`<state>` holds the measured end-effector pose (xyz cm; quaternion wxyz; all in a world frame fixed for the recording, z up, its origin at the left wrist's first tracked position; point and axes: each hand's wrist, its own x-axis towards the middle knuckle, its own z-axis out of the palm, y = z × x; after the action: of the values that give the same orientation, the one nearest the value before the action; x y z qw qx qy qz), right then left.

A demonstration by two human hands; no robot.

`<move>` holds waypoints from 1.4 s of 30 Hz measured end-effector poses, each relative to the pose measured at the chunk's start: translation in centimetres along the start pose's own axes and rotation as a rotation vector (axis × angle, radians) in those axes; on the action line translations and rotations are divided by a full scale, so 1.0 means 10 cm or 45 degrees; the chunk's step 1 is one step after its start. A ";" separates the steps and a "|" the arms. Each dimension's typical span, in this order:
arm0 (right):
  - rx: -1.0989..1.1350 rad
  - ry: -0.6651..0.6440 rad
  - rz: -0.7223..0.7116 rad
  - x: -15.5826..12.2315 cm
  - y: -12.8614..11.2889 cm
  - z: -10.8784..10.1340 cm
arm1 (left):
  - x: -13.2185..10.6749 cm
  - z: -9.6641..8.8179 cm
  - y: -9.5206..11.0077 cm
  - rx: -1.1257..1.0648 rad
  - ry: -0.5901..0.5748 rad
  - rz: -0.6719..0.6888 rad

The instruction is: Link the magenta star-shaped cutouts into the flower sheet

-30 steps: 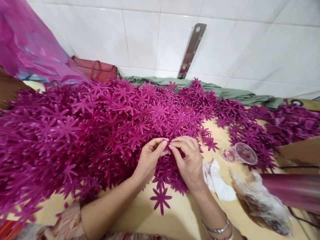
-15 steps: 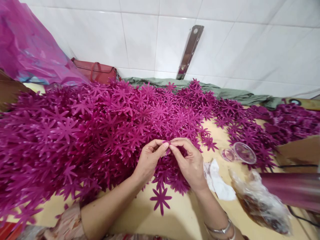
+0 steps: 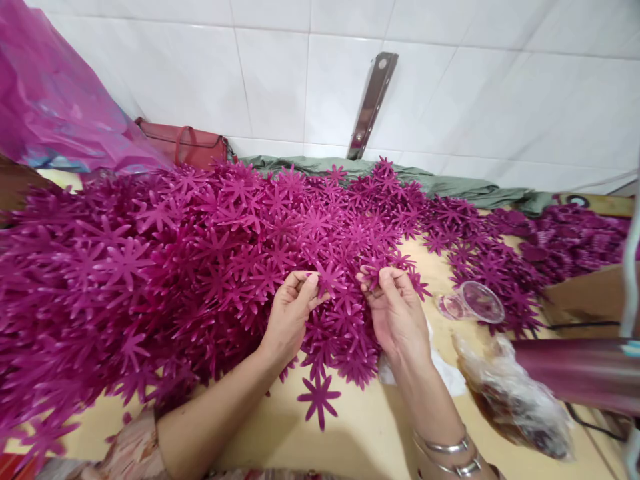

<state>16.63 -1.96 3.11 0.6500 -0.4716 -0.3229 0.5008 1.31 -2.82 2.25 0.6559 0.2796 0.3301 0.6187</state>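
My left hand (image 3: pixel 290 307) pinches a magenta flower-shaped piece (image 3: pixel 330 277) by one petal, between thumb and forefinger. To its right, my right hand (image 3: pixel 397 310) is closed on another flower-shaped piece (image 3: pixel 373 273), partly covered by the fingers. Both hands are over the front right part of a big heap of the same many-petalled pieces (image 3: pixel 200 247). A single loose flower-shaped piece (image 3: pixel 319 400) lies flat on the pale tabletop (image 3: pixel 280 433), between my forearms.
A clear plastic cup (image 3: pixel 480 302) lies on its side at the right, near white tissue (image 3: pixel 447 373) and a filled plastic bag (image 3: pixel 515 400). Darker pieces (image 3: pixel 575 240) are piled farther right. A red handbag (image 3: pixel 190 145) and green cloth (image 3: pixel 430 177) line the tiled wall (image 3: pixel 275 80).
My hands, which were together at the fingertips, have moved apart, the right one to the right. A flower-shaped piece now shows in each hand. The view has shifted slightly.
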 end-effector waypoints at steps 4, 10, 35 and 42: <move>0.075 -0.084 0.149 0.04 -0.03 -0.05 | 0.01 -0.02 -0.01 -0.017 0.052 0.015; -0.030 -0.055 0.132 0.02 -0.04 -0.04 | -0.03 0.00 0.02 0.115 -0.030 0.084; -0.567 -0.012 -0.154 -0.10 0.03 -0.10 | -0.03 0.00 0.02 0.445 -0.174 0.224; -0.990 0.103 -0.744 -0.11 -0.17 -0.17 | -0.03 -0.02 0.05 0.298 -0.185 0.240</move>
<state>18.42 -3.56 4.20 0.5511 -0.5882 -0.5794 0.1207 0.78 -3.09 2.54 0.5799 0.4279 0.3238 0.6130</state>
